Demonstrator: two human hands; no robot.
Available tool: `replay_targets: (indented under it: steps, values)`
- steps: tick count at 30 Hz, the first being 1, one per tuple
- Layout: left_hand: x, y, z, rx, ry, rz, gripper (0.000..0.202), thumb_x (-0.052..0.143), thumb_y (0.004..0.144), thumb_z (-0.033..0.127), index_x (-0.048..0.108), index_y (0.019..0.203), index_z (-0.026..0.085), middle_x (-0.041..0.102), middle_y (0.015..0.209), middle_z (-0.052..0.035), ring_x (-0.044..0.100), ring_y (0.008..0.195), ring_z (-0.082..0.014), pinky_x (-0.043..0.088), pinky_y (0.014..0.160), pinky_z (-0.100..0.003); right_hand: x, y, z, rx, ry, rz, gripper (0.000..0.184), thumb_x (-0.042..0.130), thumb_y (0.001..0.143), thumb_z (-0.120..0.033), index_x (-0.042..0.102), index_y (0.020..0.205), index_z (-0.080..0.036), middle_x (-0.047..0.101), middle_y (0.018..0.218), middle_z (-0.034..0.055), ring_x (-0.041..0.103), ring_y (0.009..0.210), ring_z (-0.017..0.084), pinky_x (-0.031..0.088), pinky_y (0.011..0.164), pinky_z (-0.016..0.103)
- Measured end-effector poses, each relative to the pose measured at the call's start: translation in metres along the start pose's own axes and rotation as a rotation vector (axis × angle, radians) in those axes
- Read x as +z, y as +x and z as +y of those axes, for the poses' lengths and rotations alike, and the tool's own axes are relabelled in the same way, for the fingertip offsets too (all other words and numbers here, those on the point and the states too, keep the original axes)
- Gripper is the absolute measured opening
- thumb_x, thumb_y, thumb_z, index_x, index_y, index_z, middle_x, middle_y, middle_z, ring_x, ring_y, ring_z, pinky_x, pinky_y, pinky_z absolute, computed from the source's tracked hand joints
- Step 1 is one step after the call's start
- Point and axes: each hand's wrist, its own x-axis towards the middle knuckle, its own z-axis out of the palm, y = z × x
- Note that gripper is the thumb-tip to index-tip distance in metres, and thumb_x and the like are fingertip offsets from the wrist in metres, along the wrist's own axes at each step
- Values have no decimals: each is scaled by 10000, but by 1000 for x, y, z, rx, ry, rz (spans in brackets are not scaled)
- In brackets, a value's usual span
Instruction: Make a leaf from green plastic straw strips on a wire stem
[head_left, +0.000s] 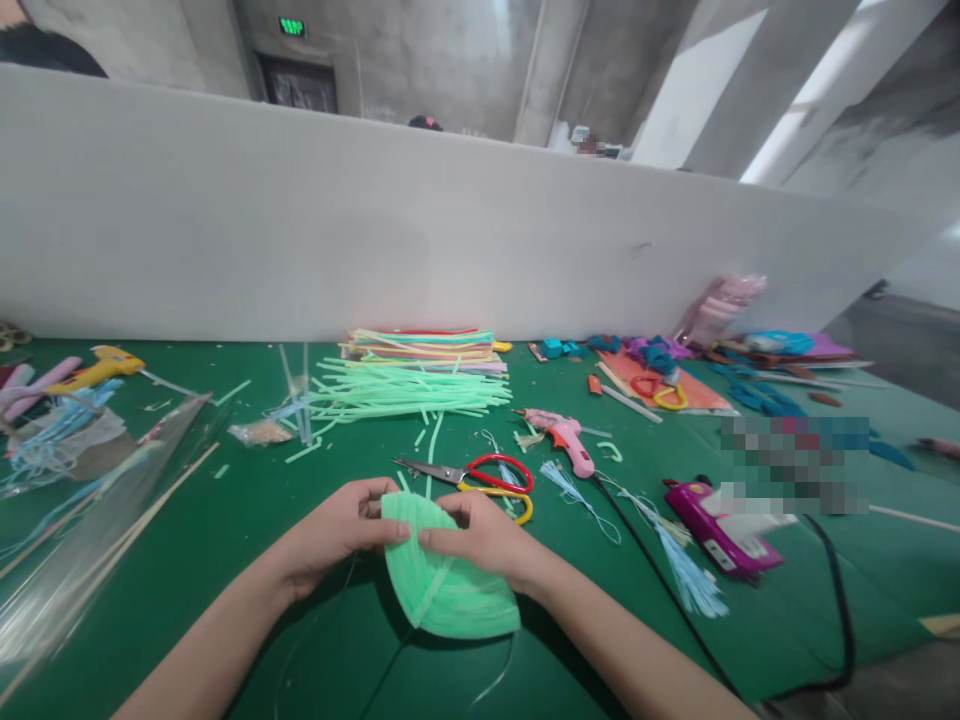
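Observation:
A light-green fan-shaped piece [465, 600], built from rows of fuzzy pipe cleaners with a rib down it, is held up over the table. My left hand [367, 520] pinches its upper left edge between thumb and fingers. On the upper right, my right hand [480, 535] grips the same piece, thumb in front and fingers behind. Thin clear thread [499, 675] trails below it. Just beyond my hands lie scissors [499, 475] with red and yellow handles. Farther back is a pile of loose green pipe cleaners [409, 390].
A pink glue gun [566, 437] with a black cord lies right of the scissors, near blue tassels [686, 570] and a magenta device [724, 530]. Leftward are a yellow glue gun [101, 368] and clear plastic wrap [112, 520]. A white partition [450, 230] borders the table's back.

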Motion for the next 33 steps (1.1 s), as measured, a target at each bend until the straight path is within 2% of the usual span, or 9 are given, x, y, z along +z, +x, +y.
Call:
replay_targets:
  steps: [5, 11, 14, 17, 19, 23, 28, 33]
  values:
    - [1, 0, 1, 18, 16, 12, 271, 783, 669, 292, 590, 816, 172, 640, 761, 2, 584, 704, -144, 417, 636, -240, -1, -2, -3, 6, 45, -24, 239, 723, 723, -382, 707, 788, -153, 616, 692, -10, 505, 609, 119, 396, 554, 214]
    - [1, 1, 0, 33, 37, 43, 261, 781, 673, 304, 585, 794, 180, 645, 760, 7, 580, 710, -143, 416, 628, -233, -2, -7, -8, 108, 67, -88, 266, 759, 692, -397, 716, 821, -168, 636, 708, -10, 523, 583, 118, 433, 572, 230]
    - [2, 0, 1, 23, 71, 37, 262, 781, 657, 310, 612, 807, 177, 656, 771, -6, 595, 734, -165, 439, 636, -250, -1, -7, -8, 97, 74, -92, 285, 747, 706, -421, 720, 836, -168, 643, 723, -5, 536, 603, 125, 437, 582, 231]
    - [3, -1, 3, -27, 160, -34, 279, 754, 675, 311, 669, 894, 161, 686, 810, -35, 615, 748, -192, 474, 647, -286, 0, -7, -7, 85, 66, -93, 321, 749, 702, -438, 724, 863, -162, 650, 740, 3, 545, 617, 131, 440, 585, 230]
    - [3, -2, 4, -32, 213, -58, 254, 730, 701, 318, 686, 886, 151, 693, 795, -34, 615, 718, -183, 477, 633, -286, 0, -6, -6, 85, 55, -91, 331, 752, 699, -437, 724, 865, -152, 648, 735, 4, 543, 615, 128, 438, 581, 226]
    - [4, -2, 5, 1, 250, -27, 203, 708, 735, 336, 684, 817, 152, 688, 749, -12, 597, 670, -147, 448, 595, -248, -1, -5, -4, 65, 41, -81, 300, 738, 718, -398, 720, 870, -140, 643, 731, 1, 533, 617, 119, 438, 585, 216]
    - [3, -2, 4, -20, 227, -41, 236, 712, 737, 322, 708, 896, 147, 710, 786, -26, 608, 681, -146, 442, 595, -241, 0, -4, -3, 72, 23, -63, 237, 737, 706, -348, 706, 817, -140, 613, 688, -12, 510, 591, 113, 421, 549, 209]
    - [2, -3, 5, -23, 222, -43, 244, 717, 726, 302, 720, 909, 139, 712, 780, -34, 612, 686, -156, 441, 594, -248, 0, -4, -5, 78, 49, -68, 253, 728, 711, -341, 710, 854, -133, 628, 721, 3, 523, 609, 121, 436, 578, 230]
